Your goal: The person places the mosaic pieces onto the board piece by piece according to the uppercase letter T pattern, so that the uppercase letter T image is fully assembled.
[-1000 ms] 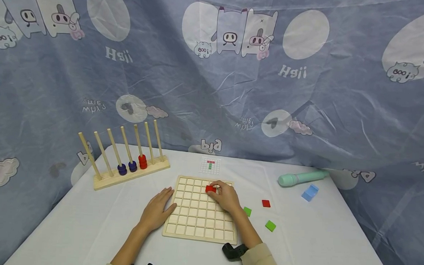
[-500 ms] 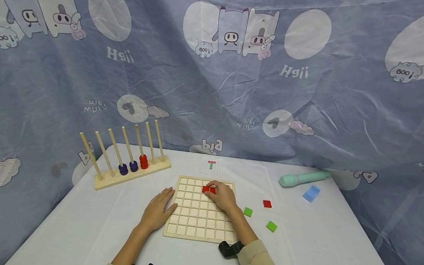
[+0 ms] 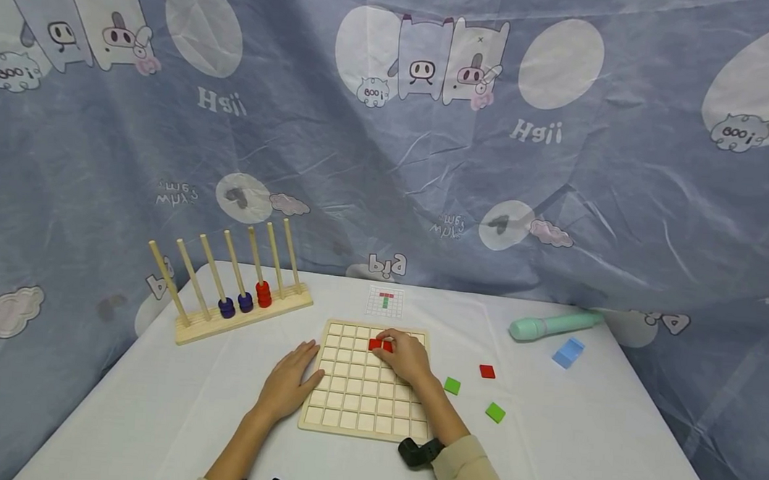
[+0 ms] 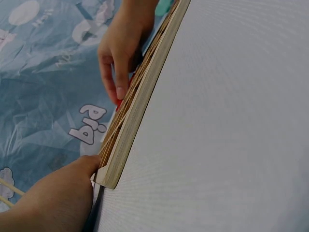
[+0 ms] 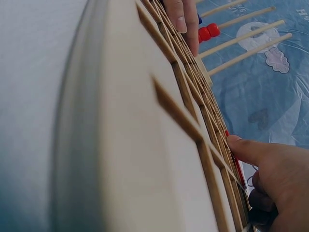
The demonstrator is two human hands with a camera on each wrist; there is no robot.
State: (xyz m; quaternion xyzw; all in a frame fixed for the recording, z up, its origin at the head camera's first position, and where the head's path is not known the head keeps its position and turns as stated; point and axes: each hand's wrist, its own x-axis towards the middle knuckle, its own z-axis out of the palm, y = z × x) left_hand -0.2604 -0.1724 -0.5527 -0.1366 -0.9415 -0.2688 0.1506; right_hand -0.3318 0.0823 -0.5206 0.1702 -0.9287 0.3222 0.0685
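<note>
While the left hand [image 3: 285, 384] lies extended left of centre, the right hand [image 3: 407, 357] pinches red tiles [image 3: 374, 344], long axis left-to-right, mid-frame.

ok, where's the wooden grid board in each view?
Head: wooden grid board, lower centre.
Left wrist: edge-on diagonal, top centre to lower left.
Right wrist: large, through the middle, near edge blurred.
Shared landmark: right hand, lower centre in head, upper left in left wrist, lower right in right wrist.

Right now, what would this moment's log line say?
left hand: touching left edge of board | right hand: pinching red tiles on board | right of board: loose red tile, two green tiles
</note>
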